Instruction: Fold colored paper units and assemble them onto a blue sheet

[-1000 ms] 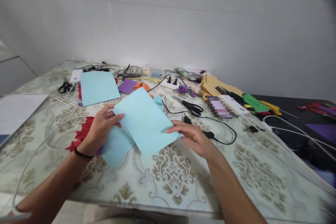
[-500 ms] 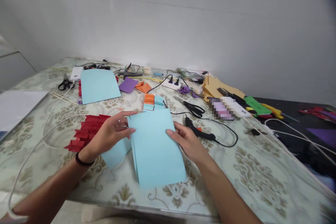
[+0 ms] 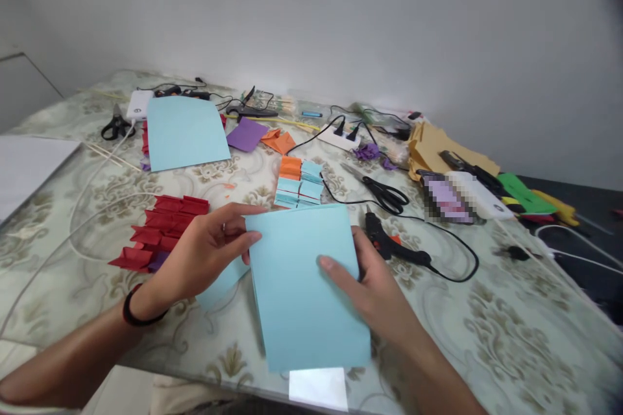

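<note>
A small stack of light-blue paper sheets [image 3: 306, 292] is held up over the near side of the table. My left hand [image 3: 214, 243] pinches the stack's upper left edge between thumb and fingers. On the right edge, my right hand [image 3: 365, 279] grips it, thumb on top and fingers beneath. Another light-blue piece of paper [image 3: 221, 285] lies on the cloth, partly hidden under my left hand. Beside that hand are folded red paper pieces [image 3: 163, 227]. Folded orange and blue paper pieces [image 3: 298, 183] lie just beyond the stack.
A black glue gun [image 3: 394, 243] with its cord lies right of the stack, near black-handled scissors [image 3: 382, 194]. A large light-blue sheet [image 3: 187, 133] and a purple square [image 3: 247, 135] lie farther back. A white power strip [image 3: 341, 136] and tan paper [image 3: 448, 149] are toward the wall.
The sheets in my hands now lie more evenly together at the left edge. My right thumb reaches farther onto the top sheet. The camera view has shifted.
</note>
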Demonstrator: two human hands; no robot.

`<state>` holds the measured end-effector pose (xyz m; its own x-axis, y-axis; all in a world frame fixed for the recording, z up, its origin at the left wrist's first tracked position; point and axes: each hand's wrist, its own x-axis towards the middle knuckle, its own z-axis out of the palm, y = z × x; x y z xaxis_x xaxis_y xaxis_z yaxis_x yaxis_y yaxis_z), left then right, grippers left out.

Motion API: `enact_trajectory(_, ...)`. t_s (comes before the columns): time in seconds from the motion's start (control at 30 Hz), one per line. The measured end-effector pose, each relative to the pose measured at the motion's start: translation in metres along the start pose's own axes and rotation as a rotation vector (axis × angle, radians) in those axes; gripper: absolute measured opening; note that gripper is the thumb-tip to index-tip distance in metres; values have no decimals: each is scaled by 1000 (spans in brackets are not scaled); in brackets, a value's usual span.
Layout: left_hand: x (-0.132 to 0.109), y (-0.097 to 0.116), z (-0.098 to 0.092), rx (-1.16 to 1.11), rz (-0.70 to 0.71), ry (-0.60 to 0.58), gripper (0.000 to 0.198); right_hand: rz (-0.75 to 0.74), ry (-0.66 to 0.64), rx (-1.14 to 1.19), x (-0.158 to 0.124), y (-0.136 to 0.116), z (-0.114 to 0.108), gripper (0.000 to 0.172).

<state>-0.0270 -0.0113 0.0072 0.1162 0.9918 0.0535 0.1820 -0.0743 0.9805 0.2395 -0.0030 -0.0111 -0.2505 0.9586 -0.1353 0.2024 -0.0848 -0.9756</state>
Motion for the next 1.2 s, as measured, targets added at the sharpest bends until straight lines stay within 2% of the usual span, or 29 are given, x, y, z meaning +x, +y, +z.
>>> enact_trajectory(0.23,-1,-1,-1,27,15,-15,31,55,14,95,-2,-1,2,47)
enact_trajectory(0.5,-2,-2,-2,53,-5,-27,28,67,18,82,-3,1,0,49)
enact_trajectory(0.67,-2,-1,-3,1,-4,-36,28,60,-92,80,-6,2,-19,58)
enact_trajectory(0.8,0,-1,-4,-21,15,21,29,65,-189,85,-4,-1,-34,60)
enact_trajectory(1.0,5,-1,-6,8,44,129,25,0,-107,-154,0,-1,-24,45)
enact_trajectory(1.2,6,-5,-5,27,37,108,19,-46,-4,-348,2,8,-8,53)
